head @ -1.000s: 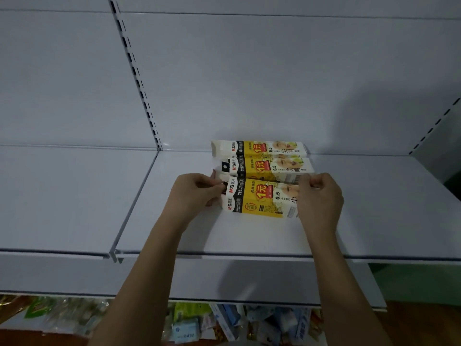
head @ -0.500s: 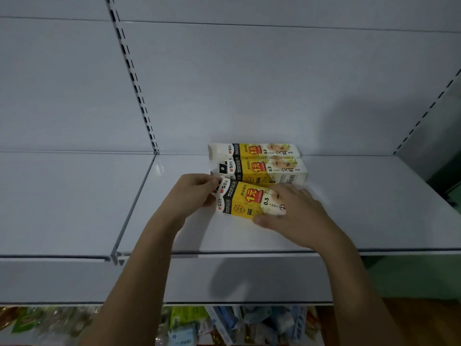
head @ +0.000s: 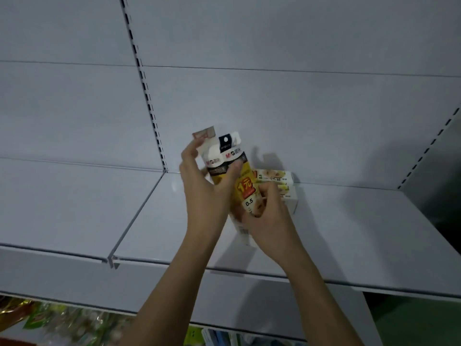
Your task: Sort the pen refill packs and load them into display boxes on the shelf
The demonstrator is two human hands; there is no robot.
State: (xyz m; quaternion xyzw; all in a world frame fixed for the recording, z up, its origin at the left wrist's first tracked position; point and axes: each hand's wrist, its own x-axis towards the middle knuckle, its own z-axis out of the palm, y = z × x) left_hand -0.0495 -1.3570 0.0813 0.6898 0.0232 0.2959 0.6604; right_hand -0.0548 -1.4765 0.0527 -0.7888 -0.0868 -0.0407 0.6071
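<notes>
Head camera is looking at the wide white metal shelf (head: 349, 221), with its white back panel (head: 274, 108) rising behind and a slotted upright strip (head: 147, 96) running down to the seam where a second white shelf section (head: 62, 203) is joining on the left. Below the shelf's front lip, blurred colourful packaged goods (head: 50, 318) are showing on a lower level; what they are cannot be told.

You are holding a tall yellow, black and white cardboard display box (head: 243, 178) upright above the shelf, lifted clear of its surface and tilted slightly. Your left hand (head: 199, 181) is gripping the box's upper half, thumb pressing on its front and fingers curling round its left side, fingertips near the opened top flap (head: 204, 133), which is standing up. Your right hand (head: 264, 216) is clenching round the box's lower half, fingers wrapping over the printed front.

Just behind your right hand, matching yellow and white boxes (head: 282, 183) are lying flat at the back of the shelf, against the back panel, partly hidden.
</notes>
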